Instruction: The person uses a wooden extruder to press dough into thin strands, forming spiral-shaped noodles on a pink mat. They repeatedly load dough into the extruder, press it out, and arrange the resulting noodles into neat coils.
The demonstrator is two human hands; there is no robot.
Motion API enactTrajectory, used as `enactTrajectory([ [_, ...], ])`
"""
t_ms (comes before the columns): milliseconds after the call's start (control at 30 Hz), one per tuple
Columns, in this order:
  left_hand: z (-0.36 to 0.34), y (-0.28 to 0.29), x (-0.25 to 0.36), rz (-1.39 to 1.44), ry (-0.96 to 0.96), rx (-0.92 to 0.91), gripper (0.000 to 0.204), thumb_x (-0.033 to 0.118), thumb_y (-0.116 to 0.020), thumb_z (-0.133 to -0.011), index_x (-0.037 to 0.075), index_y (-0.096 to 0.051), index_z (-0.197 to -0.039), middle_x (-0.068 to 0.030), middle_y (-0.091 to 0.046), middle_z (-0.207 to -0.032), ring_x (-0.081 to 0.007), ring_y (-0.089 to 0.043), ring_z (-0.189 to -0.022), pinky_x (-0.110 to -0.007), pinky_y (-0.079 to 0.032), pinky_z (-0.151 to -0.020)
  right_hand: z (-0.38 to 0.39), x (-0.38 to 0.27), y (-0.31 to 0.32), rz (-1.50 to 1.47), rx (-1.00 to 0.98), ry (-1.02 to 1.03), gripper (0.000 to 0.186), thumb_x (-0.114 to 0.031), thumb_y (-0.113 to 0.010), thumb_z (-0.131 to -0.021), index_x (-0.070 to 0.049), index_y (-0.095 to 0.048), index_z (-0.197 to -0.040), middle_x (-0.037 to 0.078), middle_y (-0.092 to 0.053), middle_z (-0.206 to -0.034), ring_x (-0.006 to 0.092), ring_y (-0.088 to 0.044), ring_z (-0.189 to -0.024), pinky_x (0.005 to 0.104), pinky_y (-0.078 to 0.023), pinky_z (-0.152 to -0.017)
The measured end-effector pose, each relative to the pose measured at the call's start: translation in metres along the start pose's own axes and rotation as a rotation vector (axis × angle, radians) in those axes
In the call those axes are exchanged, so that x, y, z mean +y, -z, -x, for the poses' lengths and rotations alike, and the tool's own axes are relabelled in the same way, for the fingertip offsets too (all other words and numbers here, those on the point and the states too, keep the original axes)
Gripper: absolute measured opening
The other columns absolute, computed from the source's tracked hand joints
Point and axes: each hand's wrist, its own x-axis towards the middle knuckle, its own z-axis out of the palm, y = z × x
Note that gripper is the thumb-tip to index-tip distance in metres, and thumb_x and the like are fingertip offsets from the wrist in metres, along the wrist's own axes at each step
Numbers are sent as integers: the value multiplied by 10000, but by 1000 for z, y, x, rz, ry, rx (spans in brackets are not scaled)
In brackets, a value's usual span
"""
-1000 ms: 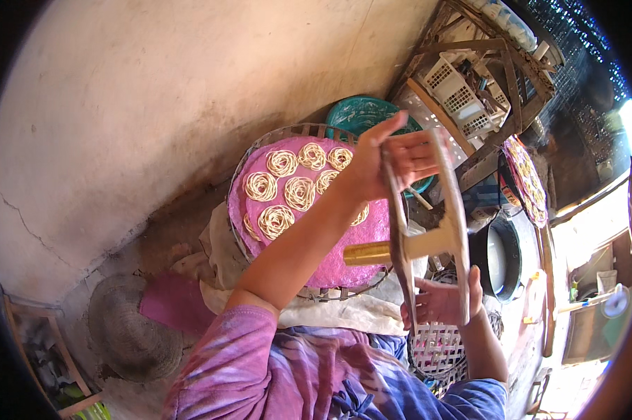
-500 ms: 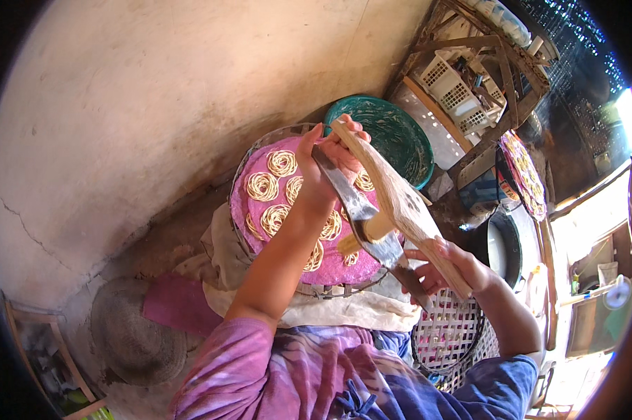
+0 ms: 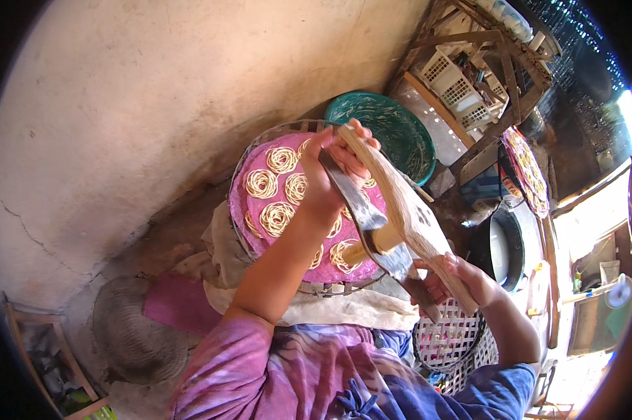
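With both hands, left [image 3: 330,171] and right [image 3: 445,280], clenched around the hinged wooden noodle press [image 3: 400,210], we should squeeze evenly, coiling strands neatly onto the pink cloth-covered round tray [image 3: 260,210].

Wooden press [image 3: 400,203] blocks pink tray [image 3: 260,210] right half; left side open.

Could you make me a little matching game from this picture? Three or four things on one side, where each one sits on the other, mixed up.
Things:
1. wooden press
2. noodle coils
3. green basin
4. white woven tray

Places:
A. beyond the pink tray, near the wooden rack
B. held between the left hand and the right hand
C. low down, beneath the right hand
D. laid out on the pink cloth

Pairs: 1-B, 2-D, 3-A, 4-C
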Motion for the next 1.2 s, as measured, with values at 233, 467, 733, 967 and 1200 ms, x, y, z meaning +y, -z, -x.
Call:
enactTrajectory([
  [233,-9,32,-40,122,31,-49,375,312,-583,-830,3,-578,-1043,-139,-597,-963,-302,-563,-957,-359,-483,-883,10,10,16,6,-113,164,747,-602,-318,-953,-14,-337,-1414,307,-596,-1136,381,-664,-927,440,-537,-814],
  [467,-7,34,-34,194,-40,-63,312,325,-527,-883,80,-585,-1066,-68,-600,-974,-245,-568,-962,-445,-473,-877,-87,45,1,-675,-438,368,851,-724,-205,-902,-31,-421,-1345,285,-593,-947,368,-661,-655,418,-571,-582],
  [733,-12,33,-18,134,-129,-172,303,350,-498,-913,101,-583,-1062,-34,-602,-978,-214,-549,-980,-431,-465,-884,-149,78,15,-781,-824,372,759,-676,-245,-933,-82,-446,-1362,271,-592,-975,295,-621,-507,400,-551,-493],
  [967,-22,-9,17,-85,-243,-216,302,395,-489,-912,131,-582,-1027,0,-598,-969,-167,-563,-932,-375,-450,-819,-148,52,-21,1100,245,658,594,-515,-274,-998,-92,-462,-1372,220,-571,-1065,226,-628,-844,362,-530,-753],
  [1200,-19,-51,31,-104,-236,-294,257,373,-502,-910,161,-580,-1034,36,-627,-946,-155,-604,-904,-374,-416,-797,-150,37,-18,1309,573,920,589,-492,-315,-995,-60,-450,-1372,225,-552,-1136,257,-605,-931,383,-507,-814],
])
